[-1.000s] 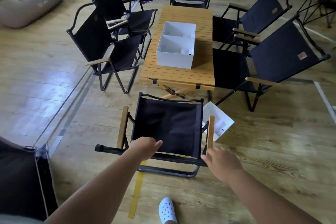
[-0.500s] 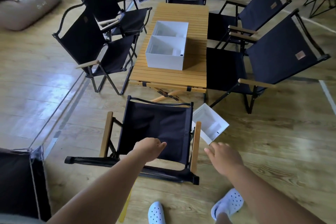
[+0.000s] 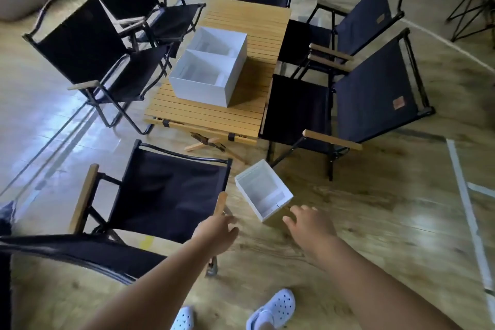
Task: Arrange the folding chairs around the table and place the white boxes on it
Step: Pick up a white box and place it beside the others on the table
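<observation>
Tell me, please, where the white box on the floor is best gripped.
Probably by two opposite side walls, from above: the white box sits open-top up, rim exposed, with the right hand and left hand either side of its near corner.

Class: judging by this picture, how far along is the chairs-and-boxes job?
Done: two white boxes sit on the table, with chairs at both sides and both ends. In hand: the left hand and right hand, both empty, reach toward the third box on the floor. Left: lifting that box onto the table.
</observation>
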